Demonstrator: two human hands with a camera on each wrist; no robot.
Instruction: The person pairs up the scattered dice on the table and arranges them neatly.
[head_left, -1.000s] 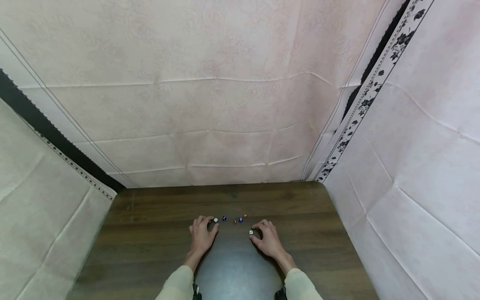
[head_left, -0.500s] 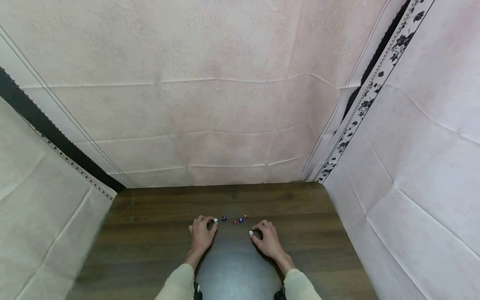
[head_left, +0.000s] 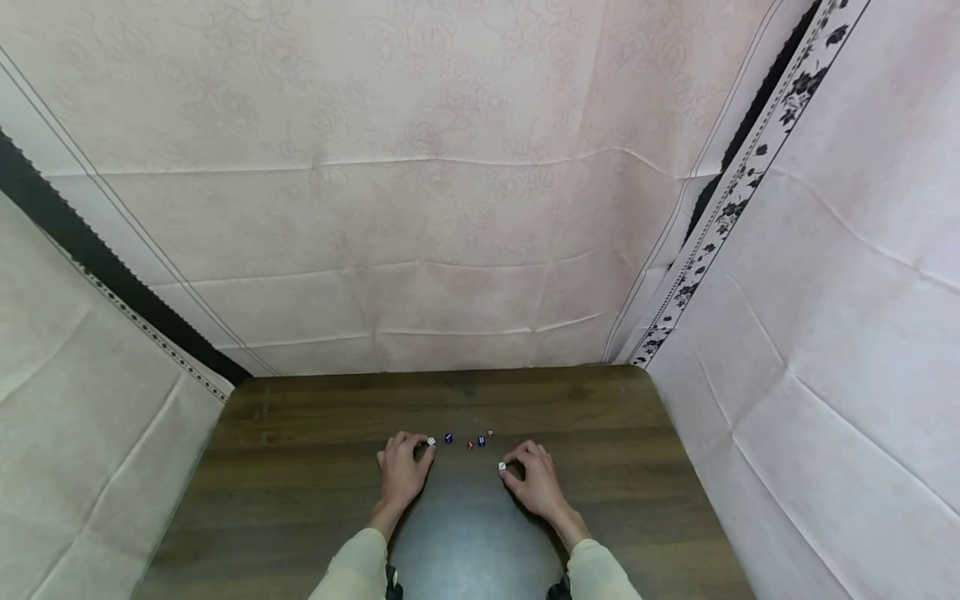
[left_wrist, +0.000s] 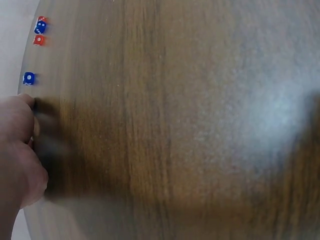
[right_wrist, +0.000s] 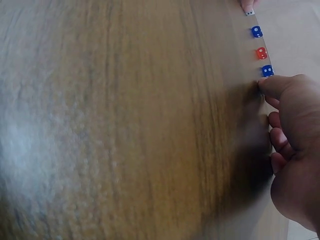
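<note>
Fingers (head_left: 513,457) of right hand (head_left: 534,482) pinch white die (head_left: 502,466), low on worktop (head_left: 300,467) | left hand (head_left: 402,468) fingers curl, tips at second white die (head_left: 431,441); grip unclear | blue die (head_left: 448,437), red die (head_left: 470,444) between, untouched.

The dark brown wooden table (head_left: 315,467) is showing a streaked grain and a smooth, semi-glossy finish, catching a pale sheen near its front middle; the small dice are looking like hard, shiny plastic: a white cube die (head_left: 431,441), a blue cube die (head_left: 448,437) and a red cube die (head_left: 470,445), each with tiny pips; the pale pink cloth backdrop (head_left: 420,208) is hanging matt and creased, carrying a faint embossed floral pattern; the cream cloth sleeves (head_left: 352,571) are looking soft and matt.
</note>
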